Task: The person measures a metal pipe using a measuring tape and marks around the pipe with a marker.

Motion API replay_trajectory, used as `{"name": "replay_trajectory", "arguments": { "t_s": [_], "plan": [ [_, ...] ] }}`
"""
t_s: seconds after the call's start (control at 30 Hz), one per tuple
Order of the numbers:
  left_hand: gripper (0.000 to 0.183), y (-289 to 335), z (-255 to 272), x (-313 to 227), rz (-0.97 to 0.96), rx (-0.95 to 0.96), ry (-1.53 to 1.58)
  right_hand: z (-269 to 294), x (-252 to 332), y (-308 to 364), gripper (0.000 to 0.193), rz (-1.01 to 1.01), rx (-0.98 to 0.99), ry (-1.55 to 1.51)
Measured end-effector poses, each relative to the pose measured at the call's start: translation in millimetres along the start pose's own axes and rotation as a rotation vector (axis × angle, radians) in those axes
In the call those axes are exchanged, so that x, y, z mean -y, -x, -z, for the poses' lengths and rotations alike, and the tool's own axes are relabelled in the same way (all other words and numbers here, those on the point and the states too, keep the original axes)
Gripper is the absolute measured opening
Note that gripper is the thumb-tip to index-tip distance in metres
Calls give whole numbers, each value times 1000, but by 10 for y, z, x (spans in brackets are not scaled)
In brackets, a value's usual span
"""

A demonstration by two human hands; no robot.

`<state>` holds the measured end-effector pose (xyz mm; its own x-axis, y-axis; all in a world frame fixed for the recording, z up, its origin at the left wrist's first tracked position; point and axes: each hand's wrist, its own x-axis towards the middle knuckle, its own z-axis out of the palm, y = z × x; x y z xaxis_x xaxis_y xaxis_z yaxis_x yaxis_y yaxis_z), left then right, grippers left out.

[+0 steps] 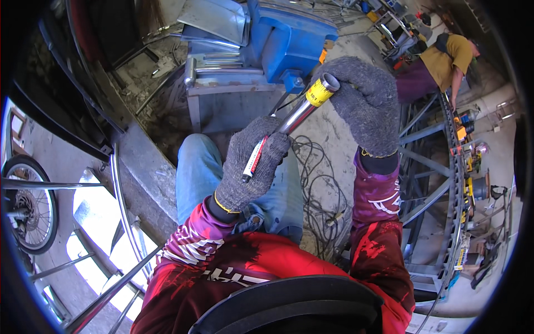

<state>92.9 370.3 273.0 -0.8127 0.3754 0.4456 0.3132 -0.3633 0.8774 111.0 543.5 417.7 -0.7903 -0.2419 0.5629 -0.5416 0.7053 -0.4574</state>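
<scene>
A shiny metal tube (pixel 300 115) slants up and to the right in front of me, its hollow end toward the upper right. My left hand (pixel 250 158), in a dark grey knit glove, is closed around its lower part. A white and red marker pen (pixel 255 158) with a dark tip is also held in that hand, tip down. Around the upper end of the tube wraps a yellow measuring tape (pixel 318 93) with black markings. My right hand (pixel 367 103), gloved alike, is closed at that end against the tape; its fingertips are partly hidden behind the tube.
A blue machine (pixel 295 39) and a bench with metal tubes (pixel 228 71) stand ahead. Black cables (pixel 322 195) lie coiled on the floor. A steel truss (pixel 428 167) runs along the right, where another person (pixel 445 61) bends over. A wheel (pixel 30 203) stands far left.
</scene>
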Motion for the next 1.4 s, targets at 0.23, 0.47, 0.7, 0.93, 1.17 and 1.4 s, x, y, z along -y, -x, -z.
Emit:
{"name": "replay_trajectory", "arguments": {
  "t_s": [0.23, 0.47, 0.7, 0.93, 1.17, 1.4],
  "plan": [
    [20, -12, 13, 2, -30, 13, -43, 30, 14, -22, 19, 40, 24, 54],
    [20, -24, 34, -20, -141, -27, -181, 30, 1, -27, 20, 39, 22, 98],
    [21, -21, 49, -37, -77, -31, -130, 73, 22, -29, 23, 54, 82, 88],
    [21, -34, 71, -61, -42, 19, -66, 89, 41, -4, 21, 5, 87, 95],
    [22, -49, 94, -30, -52, 69, -12, 81, 11, -22, 21, 100, 73, 120],
    [23, -30, 61, -55, -22, 39, 21, -33, -4, 15, 20, 65, -47, 27]
  ]
}}
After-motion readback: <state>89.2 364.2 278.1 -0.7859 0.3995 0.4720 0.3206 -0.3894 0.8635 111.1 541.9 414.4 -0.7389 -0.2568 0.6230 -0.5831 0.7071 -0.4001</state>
